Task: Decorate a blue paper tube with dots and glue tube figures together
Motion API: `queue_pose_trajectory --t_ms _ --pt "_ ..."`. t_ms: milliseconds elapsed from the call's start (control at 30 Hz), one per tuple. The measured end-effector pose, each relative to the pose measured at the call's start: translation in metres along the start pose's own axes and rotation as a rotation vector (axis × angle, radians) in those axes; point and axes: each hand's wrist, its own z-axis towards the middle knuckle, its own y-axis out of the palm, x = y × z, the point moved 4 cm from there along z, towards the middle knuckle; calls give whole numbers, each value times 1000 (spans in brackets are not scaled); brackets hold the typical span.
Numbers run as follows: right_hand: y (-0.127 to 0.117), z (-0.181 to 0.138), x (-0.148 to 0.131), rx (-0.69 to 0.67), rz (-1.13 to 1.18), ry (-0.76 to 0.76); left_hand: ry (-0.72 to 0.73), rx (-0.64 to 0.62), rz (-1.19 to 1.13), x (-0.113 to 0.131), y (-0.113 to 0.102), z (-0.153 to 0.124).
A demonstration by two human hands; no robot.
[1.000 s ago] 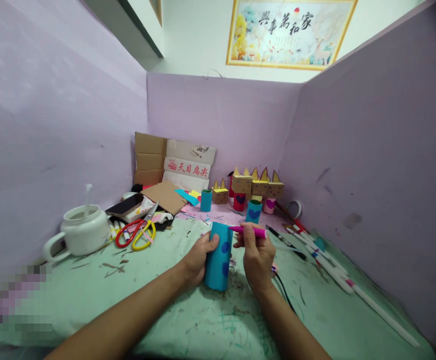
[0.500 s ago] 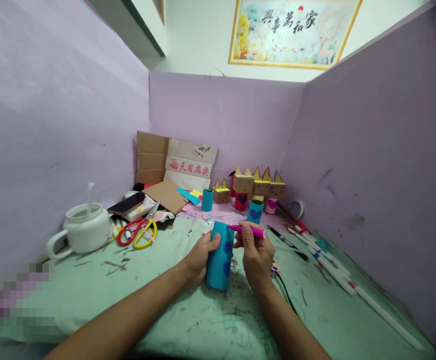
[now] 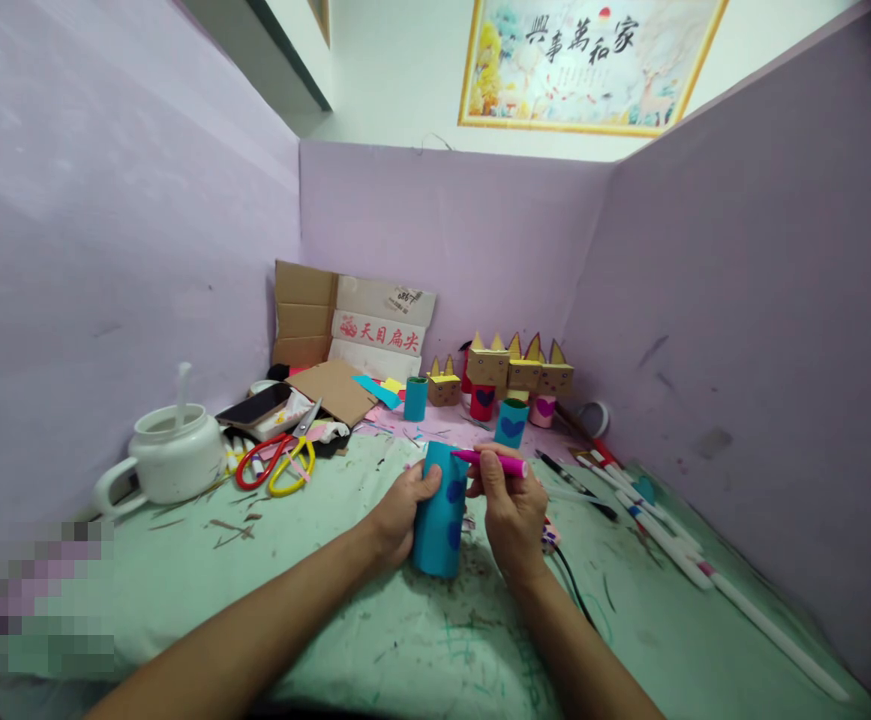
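Observation:
My left hand (image 3: pixel 403 510) is closed around the left side of a blue paper tube (image 3: pixel 435 535), held nearly upright over the cloth. Dark blue round spots run down the tube's right side. A magenta marker (image 3: pixel 506 463) is pinched in my right hand (image 3: pixel 514 515), its tip at the upper part of the tube, apparently touching it. Behind them stands a shorter blue tube with a dark blue heart (image 3: pixel 511 425). Partly hidden beyond my right wrist lies a small pinkish item (image 3: pixel 550 533) that I cannot make out.
Cat-eared cardboard heads (image 3: pixel 488 368) on coloured tubes stand at the back. Left are a white teapot-like mug (image 3: pixel 180 465), red-handled scissors (image 3: pixel 264 462), yellow-handled scissors (image 3: pixel 292 470) and a phone (image 3: pixel 255 405). Several white pens (image 3: pixel 660 530) and a black pen (image 3: pixel 577 485) lie right. Purple walls (image 3: pixel 450 220) enclose the table.
The marker's tip has shifted very slightly left across the top part of the tube. Both hands keep the same hold; the whole view has moved a little.

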Motion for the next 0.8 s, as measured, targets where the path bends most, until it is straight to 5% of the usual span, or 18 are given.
queue_pose_trajectory --t_ms 800 --pt "-4 -2 5 -20 -45 1 -29 -10 -34 0 -1 0"
